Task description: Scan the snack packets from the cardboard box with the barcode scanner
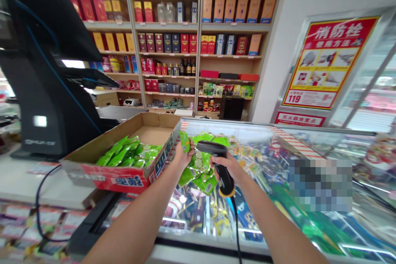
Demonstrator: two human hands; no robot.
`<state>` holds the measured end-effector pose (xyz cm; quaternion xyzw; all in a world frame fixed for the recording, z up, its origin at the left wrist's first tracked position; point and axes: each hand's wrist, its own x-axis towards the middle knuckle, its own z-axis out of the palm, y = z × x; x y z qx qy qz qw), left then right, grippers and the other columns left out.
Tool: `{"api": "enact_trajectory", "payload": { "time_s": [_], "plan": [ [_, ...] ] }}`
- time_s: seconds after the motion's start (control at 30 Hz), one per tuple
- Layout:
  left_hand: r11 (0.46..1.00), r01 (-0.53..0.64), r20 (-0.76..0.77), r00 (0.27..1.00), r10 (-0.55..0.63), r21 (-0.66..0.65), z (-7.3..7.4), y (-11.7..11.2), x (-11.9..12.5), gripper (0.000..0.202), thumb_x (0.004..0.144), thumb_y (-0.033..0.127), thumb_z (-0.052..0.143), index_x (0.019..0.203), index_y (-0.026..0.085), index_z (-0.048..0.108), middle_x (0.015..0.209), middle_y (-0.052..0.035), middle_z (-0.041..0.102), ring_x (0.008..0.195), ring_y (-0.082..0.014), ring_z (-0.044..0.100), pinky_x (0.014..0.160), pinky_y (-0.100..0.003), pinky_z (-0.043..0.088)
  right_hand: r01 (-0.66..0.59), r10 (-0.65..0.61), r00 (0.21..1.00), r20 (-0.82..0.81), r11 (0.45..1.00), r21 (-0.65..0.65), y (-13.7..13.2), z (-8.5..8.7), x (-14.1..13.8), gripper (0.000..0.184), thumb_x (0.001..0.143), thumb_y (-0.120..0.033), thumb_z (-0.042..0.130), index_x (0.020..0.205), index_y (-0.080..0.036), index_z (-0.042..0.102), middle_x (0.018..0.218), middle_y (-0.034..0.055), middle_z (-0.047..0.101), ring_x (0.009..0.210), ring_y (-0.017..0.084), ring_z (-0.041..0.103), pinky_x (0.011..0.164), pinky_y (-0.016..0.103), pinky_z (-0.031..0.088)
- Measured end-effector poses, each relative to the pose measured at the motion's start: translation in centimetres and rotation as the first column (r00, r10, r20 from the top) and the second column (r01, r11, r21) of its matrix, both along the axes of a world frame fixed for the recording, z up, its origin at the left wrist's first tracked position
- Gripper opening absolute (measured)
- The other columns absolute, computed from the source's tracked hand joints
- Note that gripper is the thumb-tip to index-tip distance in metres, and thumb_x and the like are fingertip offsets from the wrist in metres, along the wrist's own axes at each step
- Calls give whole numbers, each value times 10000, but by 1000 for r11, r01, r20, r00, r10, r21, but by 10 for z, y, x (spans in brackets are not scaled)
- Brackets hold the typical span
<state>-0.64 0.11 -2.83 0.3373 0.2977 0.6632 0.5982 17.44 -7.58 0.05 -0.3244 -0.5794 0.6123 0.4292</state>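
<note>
My left hand (183,156) is closed on a small green snack packet (185,141), held up over the glass lid. In my right hand (230,167) is a black barcode scanner (225,175), gripped by its handle, its head turned left toward the packet. A pile of shiny green packets (206,183) lies on the glass under and between both hands. To the left stands an open cardboard box (161,123) with more of the same green packets (126,152) inside. The scanner's cord (236,222) runs down toward me.
A black checkout terminal (55,90) rises at the left. Below the hands is a glass-topped freezer (247,128) filled with colourful packages. Shelves (167,27) of boxed bottles line the back wall, and a red fire-hydrant sign (331,62) hangs at the right.
</note>
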Motion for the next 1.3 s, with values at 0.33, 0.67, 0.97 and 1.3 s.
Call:
{"api": "enact_trajectory", "payload": {
  "time_s": [0.33, 0.67, 0.97, 1.3],
  "plan": [
    [908, -419, -229, 884, 408, -2, 0, 3, 3, 47, 684, 170, 618, 681, 131, 592, 589, 20, 554, 421, -64, 463, 339, -148, 320, 252, -247, 958, -146, 968, 11, 21, 8, 34, 269, 690, -428, 644, 685, -163, 599, 453, -1, 576, 334, 128, 510, 340, 228, 398],
    [913, -226, -684, 607, 405, 339, -7, -10, 16, 246, 650, 27, 641, 831, 188, 685, 1041, -104, 695, 1007, -274, 647, 867, -413, 536, 340, -331, 913, -238, 940, -2, 24, 7, 33, 259, 680, -384, 687, 724, -142, 606, 645, 22, 653, 340, 118, 544, 320, 236, 409],
    [727, -175, -722, 100, 684, 664, 69, -64, -14, 149, 772, 240, 615, 893, 216, 699, 1239, -81, 623, 1111, -248, 602, 1032, -385, 431, 371, -360, 907, -218, 929, 10, 21, 9, 27, 256, 660, -370, 711, 718, -139, 617, 642, 19, 655, 343, 117, 541, 327, 239, 409],
    [909, -344, -934, -340, 113, 235, 121, -30, -185, 380, 564, 394, 821, 704, 99, 626, 771, -210, 695, 988, -399, 632, 871, -454, 465, 375, -367, 924, -105, 924, 75, 22, 0, 19, 265, 664, -404, 702, 680, -151, 625, 520, 24, 634, 342, 139, 540, 337, 245, 396]
  ]
}}
